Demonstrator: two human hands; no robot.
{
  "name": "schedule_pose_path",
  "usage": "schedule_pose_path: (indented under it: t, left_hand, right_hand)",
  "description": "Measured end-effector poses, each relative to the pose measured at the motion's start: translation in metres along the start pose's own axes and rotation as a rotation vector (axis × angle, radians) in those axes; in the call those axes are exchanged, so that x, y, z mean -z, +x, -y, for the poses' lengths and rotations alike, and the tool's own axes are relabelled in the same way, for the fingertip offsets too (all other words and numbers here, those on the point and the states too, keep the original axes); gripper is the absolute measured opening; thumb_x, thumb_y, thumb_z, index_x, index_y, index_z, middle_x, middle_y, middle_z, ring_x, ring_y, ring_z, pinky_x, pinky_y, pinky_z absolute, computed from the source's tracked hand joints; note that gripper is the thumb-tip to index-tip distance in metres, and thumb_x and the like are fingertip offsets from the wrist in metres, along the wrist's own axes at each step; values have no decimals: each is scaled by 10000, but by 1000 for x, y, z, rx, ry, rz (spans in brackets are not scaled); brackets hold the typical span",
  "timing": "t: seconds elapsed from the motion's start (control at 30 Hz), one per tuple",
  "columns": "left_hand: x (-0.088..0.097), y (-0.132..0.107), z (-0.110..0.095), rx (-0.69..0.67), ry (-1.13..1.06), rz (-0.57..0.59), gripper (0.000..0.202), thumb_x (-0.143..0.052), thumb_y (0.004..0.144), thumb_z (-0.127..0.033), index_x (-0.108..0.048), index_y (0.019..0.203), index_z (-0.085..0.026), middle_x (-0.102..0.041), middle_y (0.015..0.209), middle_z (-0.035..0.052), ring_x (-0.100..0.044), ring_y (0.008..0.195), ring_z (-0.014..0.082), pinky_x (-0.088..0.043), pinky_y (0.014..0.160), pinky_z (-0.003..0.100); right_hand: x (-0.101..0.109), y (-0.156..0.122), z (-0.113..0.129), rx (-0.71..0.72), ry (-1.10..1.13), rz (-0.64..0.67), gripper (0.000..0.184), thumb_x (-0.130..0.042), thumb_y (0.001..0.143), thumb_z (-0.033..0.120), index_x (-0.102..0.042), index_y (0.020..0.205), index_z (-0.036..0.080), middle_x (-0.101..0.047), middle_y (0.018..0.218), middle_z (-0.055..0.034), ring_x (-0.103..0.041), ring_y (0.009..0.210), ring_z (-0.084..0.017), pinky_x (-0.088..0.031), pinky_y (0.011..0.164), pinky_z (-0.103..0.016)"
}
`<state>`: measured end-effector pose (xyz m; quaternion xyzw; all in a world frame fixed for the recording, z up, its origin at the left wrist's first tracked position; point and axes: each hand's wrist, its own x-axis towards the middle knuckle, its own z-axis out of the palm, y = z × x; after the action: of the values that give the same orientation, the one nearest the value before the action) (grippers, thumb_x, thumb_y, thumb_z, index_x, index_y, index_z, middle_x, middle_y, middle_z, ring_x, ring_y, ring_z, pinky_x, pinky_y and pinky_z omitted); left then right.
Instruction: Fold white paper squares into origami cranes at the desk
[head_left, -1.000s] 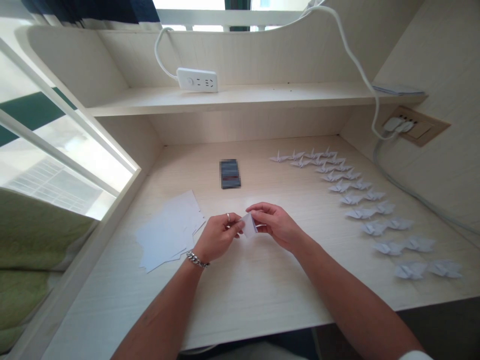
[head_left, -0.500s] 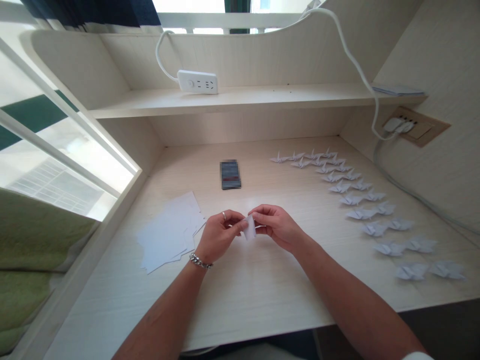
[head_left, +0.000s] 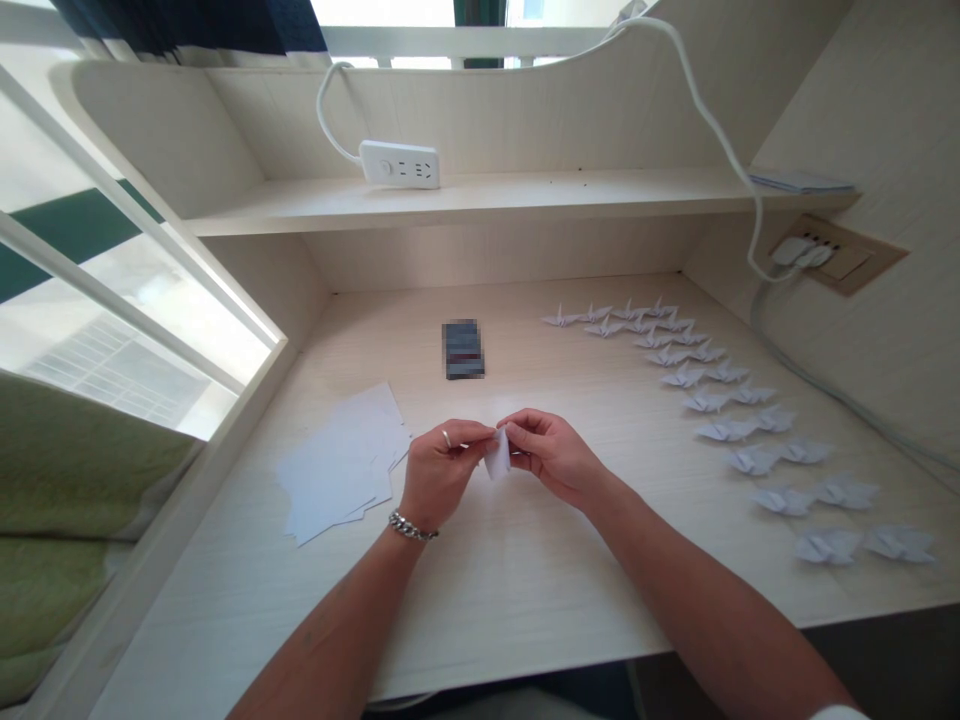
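Between my two hands is a small piece of folded white paper (head_left: 496, 459), held a little above the desk. My left hand (head_left: 444, 468), with a ring and a chain bracelet, pinches its upper left part between thumb and fingers. On the other side, my right hand (head_left: 551, 452) grips the paper's right edge with thumb and fingertips. Part of the paper is hidden behind the fingers, so its exact folds cannot be made out. Left of my left hand lies a loose spread of white paper sheets (head_left: 330, 475).
Several white paper cranes (head_left: 731, 428) stand in rows along the desk's right side. A dark, blurred-out flat object (head_left: 463, 350) lies beyond my hands. A power strip (head_left: 399, 165) rests on the shelf (head_left: 510, 192). A white cable (head_left: 712, 120) runs down to a wall socket (head_left: 840, 255).
My left fingers have shifted up on the paper, the thumb now nearer its top edge. My right hand stays almost in place. The whole view has moved slightly.
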<state>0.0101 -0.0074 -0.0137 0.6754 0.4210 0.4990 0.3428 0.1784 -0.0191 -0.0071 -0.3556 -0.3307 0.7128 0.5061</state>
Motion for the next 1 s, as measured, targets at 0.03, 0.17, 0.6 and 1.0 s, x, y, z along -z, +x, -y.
schedule_pose_path:
  t: [0.03,0.17,0.6,1.0]
  left_hand:
    - [0,0,-1,14,2,-4,77,-729,731,-233,-734,805,-211,-721,837,32,-663,730,151,-560,670,268]
    - [-1,0,-4,84,8,10,73,-721,735,-243,-718,788,-193,-713,814,32,-657,706,147,-553,638,255]
    - [0,-1,-3,115,-4,63,69,-633,795,-218,-689,814,-183,-704,834,38,-652,734,151,-553,646,259]
    - [-1,-1,-3,115,-41,82,143,-658,787,-292,-666,864,-171,-698,854,55,-656,751,167,-551,684,285]
  right_hand:
    - [-1,0,0,0,-1,-5,248,-808,646,357,-696,769,174,-664,750,-10,-605,692,-120,-508,660,-269]
    - [-2,-1,0,3,-20,-22,266,-818,623,376,-698,756,179,-664,747,-13,-609,710,-131,-517,672,-281]
    - [-2,-1,-1,17,-27,-12,254,-806,642,367,-692,765,177,-670,747,-15,-623,715,-139,-531,698,-303]
    - [-1,0,-6,101,-156,-10,274,-771,674,399,-712,818,174,-708,783,-38,-670,734,-177,-556,762,-379]
